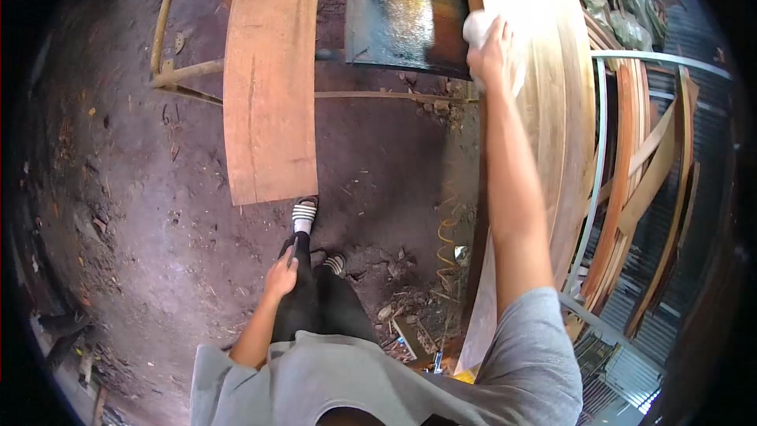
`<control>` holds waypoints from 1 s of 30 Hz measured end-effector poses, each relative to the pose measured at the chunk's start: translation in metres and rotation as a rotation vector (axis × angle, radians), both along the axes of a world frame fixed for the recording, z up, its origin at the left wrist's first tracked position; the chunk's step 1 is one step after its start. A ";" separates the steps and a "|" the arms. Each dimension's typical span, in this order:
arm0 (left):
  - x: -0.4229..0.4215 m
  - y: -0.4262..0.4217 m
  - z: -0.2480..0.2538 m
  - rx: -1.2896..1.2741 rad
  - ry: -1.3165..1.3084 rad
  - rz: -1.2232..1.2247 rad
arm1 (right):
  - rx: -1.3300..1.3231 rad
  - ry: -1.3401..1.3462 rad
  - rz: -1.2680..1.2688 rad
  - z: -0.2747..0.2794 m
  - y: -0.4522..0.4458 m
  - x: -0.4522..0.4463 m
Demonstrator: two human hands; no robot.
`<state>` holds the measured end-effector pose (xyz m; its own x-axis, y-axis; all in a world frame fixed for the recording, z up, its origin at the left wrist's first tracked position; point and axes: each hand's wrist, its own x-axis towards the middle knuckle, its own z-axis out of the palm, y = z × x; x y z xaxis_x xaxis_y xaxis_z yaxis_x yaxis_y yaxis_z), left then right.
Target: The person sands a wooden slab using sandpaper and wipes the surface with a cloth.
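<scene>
My right hand [494, 54] is closed around a crumpled white cloth [477, 28], which rests against the near left edge of a wide, pale wooden panel [544, 134]. Strong light washes out the panel's far part. Down by my leg, my left hand [281, 274] is closed on a thin dark object [293, 249], too small to name. A dark, glossy panel [394, 12] with wet-looking reflections lies just left of the cloth.
A long reddish-brown plank [272, 87] lies to the left over a wooden frame [193, 72]. Several timber strips [627, 181] lean at the right beside a pale metal rail [597, 158]. A coiled yellow hose [447, 229] and debris lie on the dirt floor [150, 252]. Plastic bags [627, 28] sit at the far right.
</scene>
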<state>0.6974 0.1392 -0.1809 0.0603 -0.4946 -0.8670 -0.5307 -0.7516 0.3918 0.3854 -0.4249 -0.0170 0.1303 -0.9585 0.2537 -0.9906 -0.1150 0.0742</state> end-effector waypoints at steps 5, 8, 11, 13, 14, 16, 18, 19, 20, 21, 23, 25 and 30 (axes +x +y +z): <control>-0.031 -0.033 0.026 -0.093 0.142 -0.182 | 0.141 -0.101 -0.044 0.038 0.216 -0.059; -0.063 -0.048 0.034 -0.148 0.207 -0.304 | 0.200 -0.065 -0.240 0.045 0.349 -0.092; -0.106 -0.065 0.047 -0.256 0.293 -0.374 | 0.209 -0.106 -0.432 0.048 0.469 -0.131; -0.141 -0.078 0.069 -0.422 0.373 -0.449 | 0.217 -0.143 -0.577 0.055 0.547 -0.143; -0.159 -0.079 0.066 -0.532 0.398 -0.487 | 0.269 -0.132 -0.612 0.061 0.579 -0.152; -0.199 -0.088 0.096 -0.682 0.466 -0.421 | 0.338 -0.139 -0.706 0.068 0.637 -0.165; -0.230 -0.088 0.122 -0.798 0.527 -0.343 | 0.305 -0.104 -0.821 0.060 0.700 -0.176; -0.244 -0.087 0.136 -0.851 0.567 -0.313 | 0.289 -0.045 -0.867 0.055 0.730 -0.180; -0.255 -0.085 0.155 -0.911 0.617 -0.307 | 0.264 -0.069 -0.973 0.053 0.756 -0.178; -0.261 -0.080 0.157 -0.991 0.660 -0.306 | 0.245 -0.096 -1.035 0.050 0.778 -0.176; -0.269 -0.071 0.176 -1.109 0.712 -0.409 | 0.089 -0.068 -1.205 0.044 0.823 -0.167; -0.271 -0.074 0.179 -1.360 0.708 -0.580 | -0.077 -0.253 -1.363 0.045 0.836 -0.135; -0.317 -0.085 0.204 -1.870 0.450 -1.386 | -0.300 -1.147 -1.467 0.048 0.833 0.011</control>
